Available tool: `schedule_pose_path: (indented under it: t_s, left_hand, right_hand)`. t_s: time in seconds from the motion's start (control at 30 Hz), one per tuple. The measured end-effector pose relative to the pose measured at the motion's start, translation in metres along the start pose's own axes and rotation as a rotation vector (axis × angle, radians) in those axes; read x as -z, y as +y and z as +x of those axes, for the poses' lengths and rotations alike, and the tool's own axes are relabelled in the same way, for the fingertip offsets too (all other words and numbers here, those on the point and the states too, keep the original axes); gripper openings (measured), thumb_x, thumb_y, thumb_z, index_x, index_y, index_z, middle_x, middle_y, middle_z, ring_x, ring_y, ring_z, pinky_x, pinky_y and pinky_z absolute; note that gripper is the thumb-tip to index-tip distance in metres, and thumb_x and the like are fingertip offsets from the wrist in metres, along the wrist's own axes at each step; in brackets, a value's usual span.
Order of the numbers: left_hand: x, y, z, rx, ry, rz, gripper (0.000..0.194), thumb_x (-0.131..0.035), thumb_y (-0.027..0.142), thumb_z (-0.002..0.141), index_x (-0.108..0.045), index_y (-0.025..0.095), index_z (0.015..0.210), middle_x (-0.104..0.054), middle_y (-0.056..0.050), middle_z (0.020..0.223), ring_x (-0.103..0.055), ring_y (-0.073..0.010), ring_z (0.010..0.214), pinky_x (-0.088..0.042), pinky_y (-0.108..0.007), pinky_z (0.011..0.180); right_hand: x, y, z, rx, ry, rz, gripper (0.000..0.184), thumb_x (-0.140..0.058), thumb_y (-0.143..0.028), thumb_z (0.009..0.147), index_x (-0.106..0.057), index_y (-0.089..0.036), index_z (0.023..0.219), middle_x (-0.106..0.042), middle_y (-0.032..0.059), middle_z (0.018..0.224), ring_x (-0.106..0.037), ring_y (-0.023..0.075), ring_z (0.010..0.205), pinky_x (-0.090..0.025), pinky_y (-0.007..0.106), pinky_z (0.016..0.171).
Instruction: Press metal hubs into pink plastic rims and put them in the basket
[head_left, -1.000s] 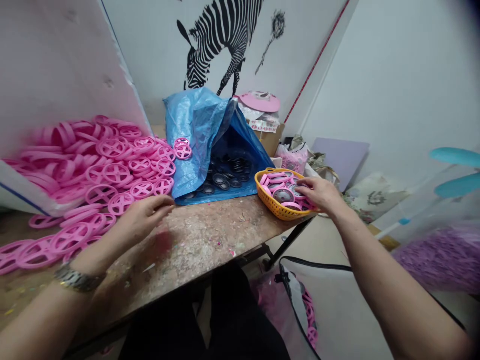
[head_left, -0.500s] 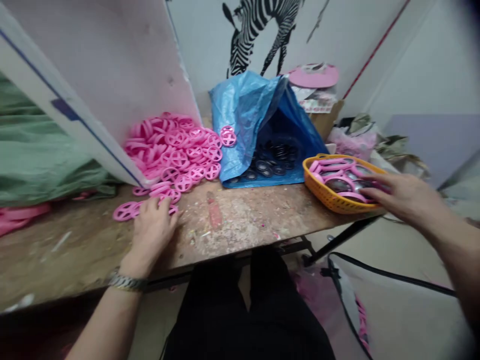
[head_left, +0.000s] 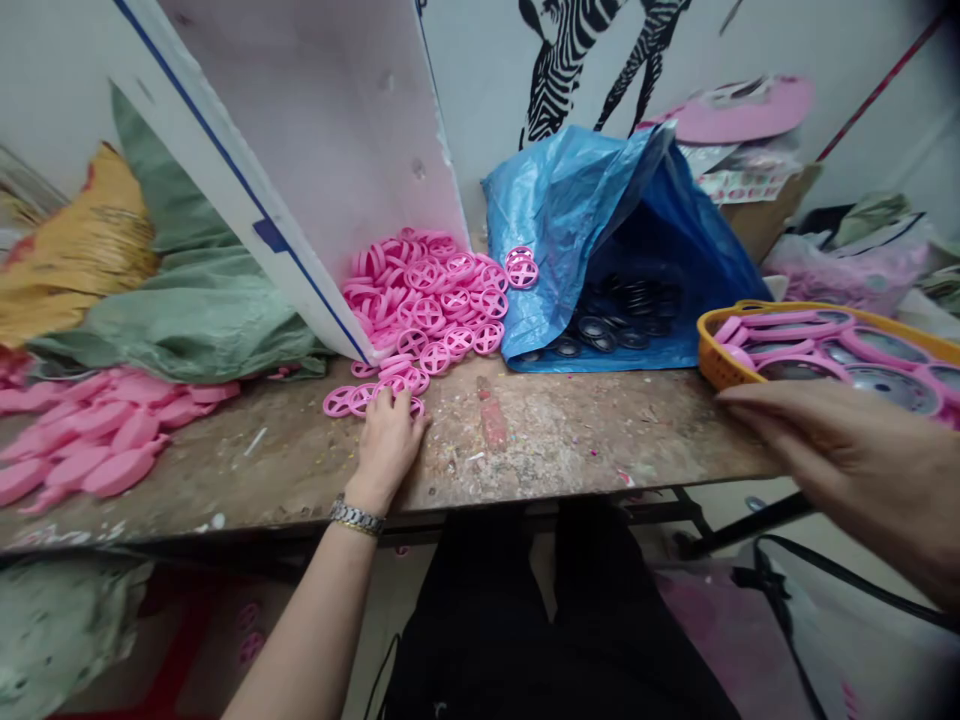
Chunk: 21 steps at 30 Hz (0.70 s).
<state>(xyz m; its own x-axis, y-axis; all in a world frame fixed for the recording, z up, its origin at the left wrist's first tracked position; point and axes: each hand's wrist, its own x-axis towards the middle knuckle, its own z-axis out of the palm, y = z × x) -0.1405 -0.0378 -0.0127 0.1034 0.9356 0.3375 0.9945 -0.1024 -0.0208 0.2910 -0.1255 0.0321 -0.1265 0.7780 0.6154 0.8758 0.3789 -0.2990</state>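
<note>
In the head view, the left hand (head_left: pixel 388 445) covers part of the loose pink plastic spoked rings (head_left: pixel 429 315) at the near edge of their heap on the worn brown wooden bench (head_left: pixel 585 430); its fingertips are hard to make out, so I cannot tell whether they pinch one. The right hand (head_left: pixel 862 470), its fingers close together, hides the near side of the yellow perforated plastic basket (head_left: pixel 724 365), which the picture's edge cuts off; whether it grips anything, I cannot tell. Pink-rimmed grey discs (head_left: pixel 892 385) fill the basket. Shadow blurs the black round discs (head_left: pixel 596 330) inside the open blue plastic bag (head_left: pixel 555 200), which stands between heap and basket. A white blue-edged panel (head_left: pixel 247 190) blocks the heap's left side; beyond it lie flat pink pieces (head_left: pixel 112 430) and a green cloth sack (head_left: pixel 187 325).
</note>
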Motion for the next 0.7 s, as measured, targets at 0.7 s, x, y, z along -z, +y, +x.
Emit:
schedule_pose_path:
  t_s: [0.7]
  left_hand:
    - [0.002,-0.072,0.025,0.418,-0.061,-0.132,0.077,-0.051,0.062,0.089,-0.041,0.013,0.148,-0.033,-0.026,0.155,-0.028,-0.0416,0.145,-0.028,-0.061,0.113]
  right_hand:
    - [-0.097,-0.022,0.000,0.193,-0.254,0.163,0.027,-0.045,-0.025,0.098,-0.072,-0.024,0.100,-0.076,0.0061,0.095,-0.071,0.0234,0.087,-0.054,0.038,0.075]
